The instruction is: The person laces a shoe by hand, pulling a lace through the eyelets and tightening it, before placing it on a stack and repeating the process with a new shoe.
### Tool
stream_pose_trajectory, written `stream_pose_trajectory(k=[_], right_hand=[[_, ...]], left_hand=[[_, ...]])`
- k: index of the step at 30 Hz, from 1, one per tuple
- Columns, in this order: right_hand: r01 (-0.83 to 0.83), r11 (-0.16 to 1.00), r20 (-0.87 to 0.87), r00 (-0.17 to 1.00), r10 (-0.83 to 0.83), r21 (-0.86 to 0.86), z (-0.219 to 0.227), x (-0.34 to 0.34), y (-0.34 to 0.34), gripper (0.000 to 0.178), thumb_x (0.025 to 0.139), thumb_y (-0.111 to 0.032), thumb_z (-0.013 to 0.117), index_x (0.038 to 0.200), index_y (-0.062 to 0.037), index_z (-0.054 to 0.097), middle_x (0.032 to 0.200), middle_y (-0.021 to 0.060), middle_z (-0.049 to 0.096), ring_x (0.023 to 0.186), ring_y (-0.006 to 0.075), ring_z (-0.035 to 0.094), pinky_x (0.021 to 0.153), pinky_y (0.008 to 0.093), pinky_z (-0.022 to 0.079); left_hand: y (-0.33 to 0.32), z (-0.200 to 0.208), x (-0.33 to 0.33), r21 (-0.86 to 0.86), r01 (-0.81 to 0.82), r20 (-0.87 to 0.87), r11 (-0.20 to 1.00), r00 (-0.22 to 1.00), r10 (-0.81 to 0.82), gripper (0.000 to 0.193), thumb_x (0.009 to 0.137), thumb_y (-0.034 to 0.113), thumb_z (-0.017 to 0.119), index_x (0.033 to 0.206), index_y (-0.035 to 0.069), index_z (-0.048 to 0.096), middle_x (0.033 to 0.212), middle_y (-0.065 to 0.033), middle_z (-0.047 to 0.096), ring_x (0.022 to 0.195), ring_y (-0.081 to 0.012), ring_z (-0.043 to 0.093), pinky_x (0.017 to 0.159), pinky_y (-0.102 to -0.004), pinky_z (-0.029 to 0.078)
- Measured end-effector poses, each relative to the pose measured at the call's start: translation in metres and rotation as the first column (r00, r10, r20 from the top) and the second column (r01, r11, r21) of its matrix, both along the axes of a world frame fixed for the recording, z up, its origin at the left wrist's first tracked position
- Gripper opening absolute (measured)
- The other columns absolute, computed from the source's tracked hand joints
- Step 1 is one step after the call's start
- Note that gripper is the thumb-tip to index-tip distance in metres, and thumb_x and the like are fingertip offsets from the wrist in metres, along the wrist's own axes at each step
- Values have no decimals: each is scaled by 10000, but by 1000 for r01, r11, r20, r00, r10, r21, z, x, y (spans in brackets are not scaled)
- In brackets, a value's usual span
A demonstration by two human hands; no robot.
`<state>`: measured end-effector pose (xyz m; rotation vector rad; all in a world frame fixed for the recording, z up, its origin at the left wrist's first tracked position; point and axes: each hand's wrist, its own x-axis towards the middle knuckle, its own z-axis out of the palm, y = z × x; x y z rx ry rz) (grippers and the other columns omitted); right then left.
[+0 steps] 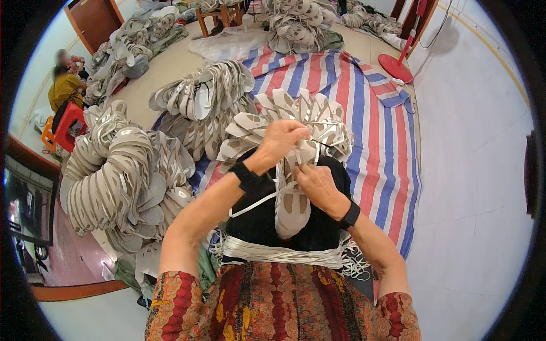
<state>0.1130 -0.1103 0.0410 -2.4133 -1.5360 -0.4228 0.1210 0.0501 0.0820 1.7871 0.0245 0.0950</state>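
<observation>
A pale grey-beige shoe upper (293, 215) lies over my black-covered lap, its rounded toe toward me. My right hand (321, 184) is closed on the upper's far part, fingertips pinched at its opening. Just beyond and to the left, my left hand (282, 142) is closed above the same upper; what its fingers hold is hidden. A white shoelace (253, 205) trails from the upper to the left. A bundle of white laces (284, 253) lies across my waist, loose ends hanging at both sides. Beyond my hands fans a tied bunch of similar uppers (327, 122).
Large bundles of uppers (108, 176) are heaped at my left, with another tied bundle (205, 91) farther off. A striped tarp (369, 153) covers the floor. A red stand (396, 67) is by the right wall. People (65, 91) sit near a red stool (71, 125) at far left.
</observation>
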Motion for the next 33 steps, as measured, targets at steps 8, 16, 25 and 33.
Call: stream_pose_trajectory(k=[8,16,25,33], right_hand=[[645,606,-207,745,-634,466,72,122,-170,93,789,-126,542,835,-46,555,662,144,566,546,282,542,496,358,413],[375,920,-425,855,-296,114,4,60,-107,365,709,-60,543,1073,-77,525,1008,166,568,892,312,582,712,382,483],[-10,981,-47,999,20,196,-6,3,-31,101,720,-75,585,770,-72,497,696,81,466,569,251,530,445,339,427],[128,934,60,986,-156,333,-6,29,-50,134,703,-127,588,714,-73,466,649,93,453,557,247,518,479,353,420]], left_hand=[[187,-21,-43,170,-453,-23,875,886,463,213,803,195,573,873,6,641,771,-76,647,684,-169,591,638,-301,459],[65,-45,-93,704,-414,445,577,890,96,397,646,102,699,995,29,526,924,-166,526,891,-355,492,773,-396,409],[7,-47,-125,925,-158,275,346,906,-322,182,658,118,551,821,45,582,1109,-178,457,1085,-318,391,888,-438,312],[39,-57,-124,800,164,161,577,868,-470,214,691,222,699,748,62,569,1143,-182,403,1115,-352,345,858,-465,297]])
